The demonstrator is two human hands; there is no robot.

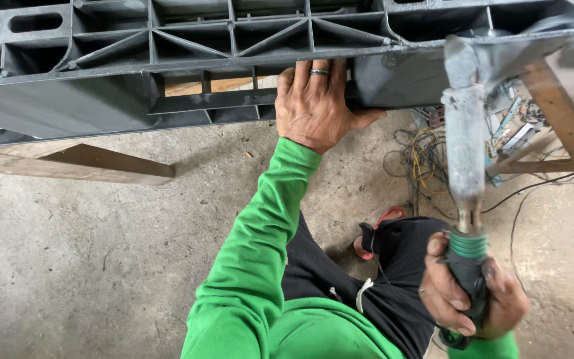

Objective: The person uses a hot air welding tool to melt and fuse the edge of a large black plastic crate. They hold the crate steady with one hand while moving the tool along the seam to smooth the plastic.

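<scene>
The right hand [470,292] is clenched around the dark handle of a hot-air welding tool [465,153], just below its green ribbed collar; the grey barrel rises from the grip to a flattened nozzle whose tip sits at the lower edge of the grey plastic pallet [187,60]. The left hand [313,100], a ring on one finger, lies flat and spread against the pallet's side rail, fingers hooked over the top of the rail, thumb out to the right — pressing rather than closing round anything.

The pallet stands on edge across the top of the view, resting on a wooden beam [94,163] at the left and a wooden frame [556,106] at the right. So the work sits above and ahead of the right grip, at the far end of the barrel, and the bracing hand is just left of the nozzle along the same rail.

That nearness is the main risk, in my judgement: if the nozzle drifts left, or the pallet shifts on its supports, heat could reach the thumb. The barrel is blurred, so it seems to be moving, and a long tool held low down may wander. A tangle of loose wires [420,159] lies on the concrete floor [101,266] by the person's sandalled foot [377,236] — a snag or trip could jerk the tool.
</scene>
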